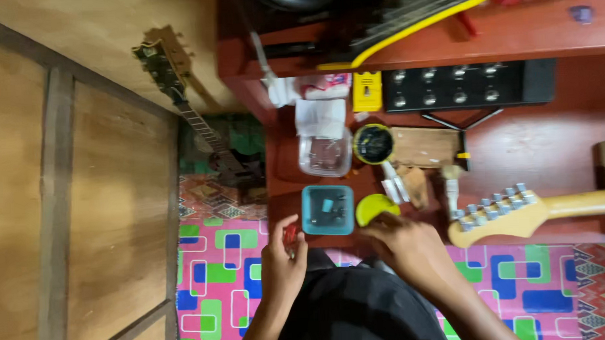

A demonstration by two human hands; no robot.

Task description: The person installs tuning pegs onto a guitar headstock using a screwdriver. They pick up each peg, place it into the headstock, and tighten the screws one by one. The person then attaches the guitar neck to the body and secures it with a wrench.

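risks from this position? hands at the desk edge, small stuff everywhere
1. The left hand pinches a small red item beyond the desk edge; dropped, it might vanish on the patterned mat.
2. The right hand reaches by the yellow lid and blue box near the edge; a nudge could tip them off.
3. The guitar headstock sits beside that arm and might get bumped.

Blue tub [327,210], yellow-green lid [375,207]
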